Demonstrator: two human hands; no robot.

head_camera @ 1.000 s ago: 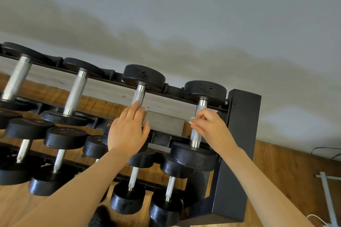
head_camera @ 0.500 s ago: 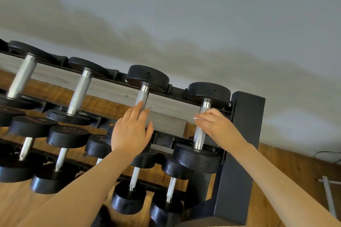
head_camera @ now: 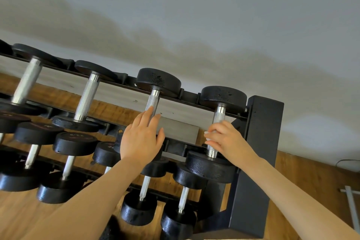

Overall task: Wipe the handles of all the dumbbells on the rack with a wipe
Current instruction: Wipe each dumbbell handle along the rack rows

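While left hand [head_camera: 140, 140] rests flat, right hand [head_camera: 226, 138] grips wipe [head_camera: 208, 136].

On the rack [head_camera: 261, 142] we count four dumbbells along the top tier, four on the middle, four on the lowest.

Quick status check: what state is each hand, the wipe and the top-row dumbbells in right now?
Right hand: curled round the rightmost dumbbell's handle, wipe under its fingers.
Wipe: white, mostly hidden, pressed against that handle.
Left hand: fingers straight, resting on the next dumbbell's handle.
Top-row dumbbells: all seated on the rack.
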